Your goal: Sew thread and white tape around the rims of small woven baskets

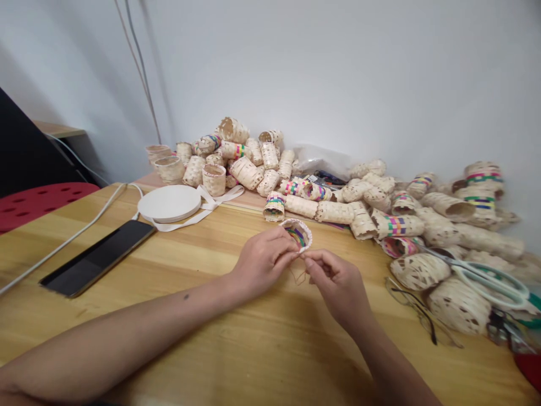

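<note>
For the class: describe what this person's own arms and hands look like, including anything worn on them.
The left hand and right hand are bare: no gloves, rings or watch show. No sleeve shows on either forearm. The left forearm has one small dark spot.

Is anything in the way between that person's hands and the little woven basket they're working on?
No, nothing visible stands in the way. The left hand holds the small woven basket directly, and the right hand pinches its rim. Only a thin thread hangs below them.
</note>
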The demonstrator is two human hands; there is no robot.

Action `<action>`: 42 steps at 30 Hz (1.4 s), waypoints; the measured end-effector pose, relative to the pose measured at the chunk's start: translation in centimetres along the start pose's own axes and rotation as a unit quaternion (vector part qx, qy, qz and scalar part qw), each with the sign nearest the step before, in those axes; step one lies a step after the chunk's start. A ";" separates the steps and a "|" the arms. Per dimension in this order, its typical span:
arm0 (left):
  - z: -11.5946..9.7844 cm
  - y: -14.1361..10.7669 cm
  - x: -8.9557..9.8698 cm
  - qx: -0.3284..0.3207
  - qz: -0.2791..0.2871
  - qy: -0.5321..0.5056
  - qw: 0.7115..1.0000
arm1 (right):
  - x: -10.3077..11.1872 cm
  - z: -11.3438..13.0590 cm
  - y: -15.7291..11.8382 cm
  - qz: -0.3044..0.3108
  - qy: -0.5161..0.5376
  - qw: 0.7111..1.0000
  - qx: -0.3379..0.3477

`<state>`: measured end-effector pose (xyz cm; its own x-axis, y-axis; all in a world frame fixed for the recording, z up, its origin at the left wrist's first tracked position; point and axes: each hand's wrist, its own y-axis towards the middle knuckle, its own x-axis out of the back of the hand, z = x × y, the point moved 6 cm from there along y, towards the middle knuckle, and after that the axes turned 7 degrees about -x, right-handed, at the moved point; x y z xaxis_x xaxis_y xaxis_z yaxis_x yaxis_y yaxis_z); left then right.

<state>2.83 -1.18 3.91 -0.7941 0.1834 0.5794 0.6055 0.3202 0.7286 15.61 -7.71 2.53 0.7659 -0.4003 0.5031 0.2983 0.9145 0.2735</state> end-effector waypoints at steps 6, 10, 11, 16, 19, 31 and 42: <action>-0.6 -0.3 -0.1 -0.079 -0.014 0.056 0.995 | -0.4 -1.3 0.6 0.045 0.070 0.995 -0.059; -0.3 -0.3 0.0 -0.102 -0.013 0.112 0.988 | -0.7 -2.4 0.8 0.060 0.154 0.979 -0.116; -0.3 -0.3 0.0 -0.102 -0.016 0.111 0.988 | -0.6 -2.5 0.8 0.052 0.174 0.976 -0.121; -0.3 -0.6 -0.3 -0.091 -0.041 0.057 0.993 | -0.6 -2.0 0.5 0.027 0.147 0.986 -0.066; -0.7 -0.8 -0.7 -0.085 -0.034 0.031 0.995 | -0.5 -1.7 0.5 0.024 0.140 0.989 -0.027; -1.3 -1.4 -2.5 -0.172 0.069 0.152 0.971 | 1.7 1.0 -0.1 -0.012 -0.232 0.958 0.165; -1.9 -1.8 -3.2 -0.210 0.066 0.208 0.953 | 0.2 0.0 -0.2 0.007 -0.282 0.955 0.096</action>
<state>4.35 -4.13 1.48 -0.6731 -0.2160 0.7073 0.7355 -0.0954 0.6707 15.71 -8.02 2.59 0.3253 -0.4060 0.8540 0.1389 0.9139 0.3815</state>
